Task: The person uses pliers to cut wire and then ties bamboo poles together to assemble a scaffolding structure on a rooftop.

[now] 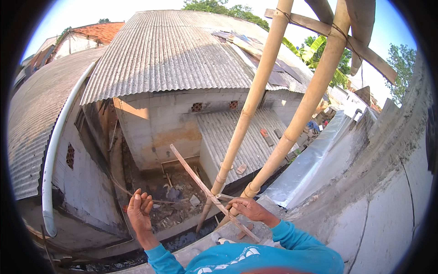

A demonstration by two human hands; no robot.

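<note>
My left hand [140, 212] is raised at the lower left, its fingertips pinched on a thin brown cord [171, 202]. The cord stretches across to my right hand, and a loose length curves up beyond my left fingers. My right hand [248, 209] is closed where a narrow wooden strip [192, 171] slants across the bamboo poles. Cord passes around this crossing, partly hidden by the right fingers. One bamboo pole [246, 114] rises just left of that hand; a thicker bamboo pole [292, 132] leans up to the right behind it.
A wooden crosspiece [315, 26] is tied across the poles overhead. Below lies a rubble-strewn yard [175, 194] beside a grey block wall [169, 118]. Corrugated roofing [173, 55] spreads ahead, with a white pipe [57, 141] on the left. A rough cement wall [365, 201] stands close on my right.
</note>
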